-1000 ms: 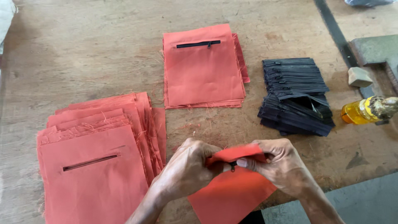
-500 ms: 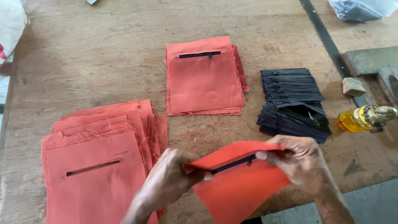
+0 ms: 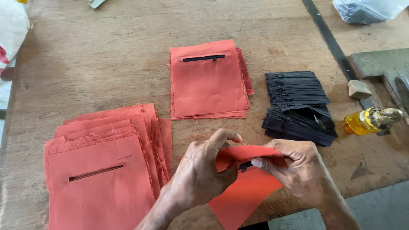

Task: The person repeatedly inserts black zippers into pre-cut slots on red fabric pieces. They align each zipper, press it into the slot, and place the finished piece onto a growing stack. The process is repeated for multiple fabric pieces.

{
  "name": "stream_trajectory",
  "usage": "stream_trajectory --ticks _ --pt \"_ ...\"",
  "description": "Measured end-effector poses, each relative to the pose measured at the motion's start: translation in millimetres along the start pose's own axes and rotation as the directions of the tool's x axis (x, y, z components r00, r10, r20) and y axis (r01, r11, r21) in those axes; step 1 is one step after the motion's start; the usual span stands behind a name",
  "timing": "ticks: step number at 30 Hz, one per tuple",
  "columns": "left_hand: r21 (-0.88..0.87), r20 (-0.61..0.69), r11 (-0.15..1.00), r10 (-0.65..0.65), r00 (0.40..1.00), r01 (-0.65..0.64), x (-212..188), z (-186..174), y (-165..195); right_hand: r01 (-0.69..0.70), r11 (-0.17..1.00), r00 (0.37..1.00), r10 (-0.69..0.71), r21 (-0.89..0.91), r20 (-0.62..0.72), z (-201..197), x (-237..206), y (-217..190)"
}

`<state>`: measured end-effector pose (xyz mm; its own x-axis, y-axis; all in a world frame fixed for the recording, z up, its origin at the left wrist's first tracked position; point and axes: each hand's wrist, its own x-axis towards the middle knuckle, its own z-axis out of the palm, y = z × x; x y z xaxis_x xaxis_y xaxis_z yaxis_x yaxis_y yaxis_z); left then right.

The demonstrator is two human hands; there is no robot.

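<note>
Now both hands [image 3: 251, 170] pinch orange fabric piece [image 3: 247, 191].

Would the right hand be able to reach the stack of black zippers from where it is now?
Probably yes: the stack of black zippers lies just beyond the right hand with bare table between, though the hand now pinches the orange fabric piece.

Slit panels [image 3: 102, 179] left; zippered stack [image 3: 208, 81] behind hands; zippers [image 3: 298, 106] right; bottle [image 3: 370, 120] probably farthest right.
</note>
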<state>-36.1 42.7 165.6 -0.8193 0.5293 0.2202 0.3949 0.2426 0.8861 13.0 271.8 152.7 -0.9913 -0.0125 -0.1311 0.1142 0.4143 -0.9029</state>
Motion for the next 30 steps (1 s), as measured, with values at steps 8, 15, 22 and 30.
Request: stream_trajectory --ticks 8,15,22,30 --pt "-0.051 0.141 0.996 -0.063 0.988 0.070 -3 -1 1 0.062 0.998 0.997 -0.064 0.031 0.051 0 6 11" --pt "0.084 0.094 0.989 -0.130 0.987 0.122 -12 -16 -10 0.137 0.990 0.990 -0.138 -0.041 -0.020 -28 4 31" --pt "0.045 -0.024 0.974 -0.221 0.975 0.222 -6 -40 -47 0.040 0.969 0.997 -0.055 0.245 0.055 -44 36 63" --pt "0.341 -0.698 0.925 0.130 0.705 0.167 36 -40 -37 0.165 0.962 0.967 -0.113 0.218 -0.230 -38 156 47"
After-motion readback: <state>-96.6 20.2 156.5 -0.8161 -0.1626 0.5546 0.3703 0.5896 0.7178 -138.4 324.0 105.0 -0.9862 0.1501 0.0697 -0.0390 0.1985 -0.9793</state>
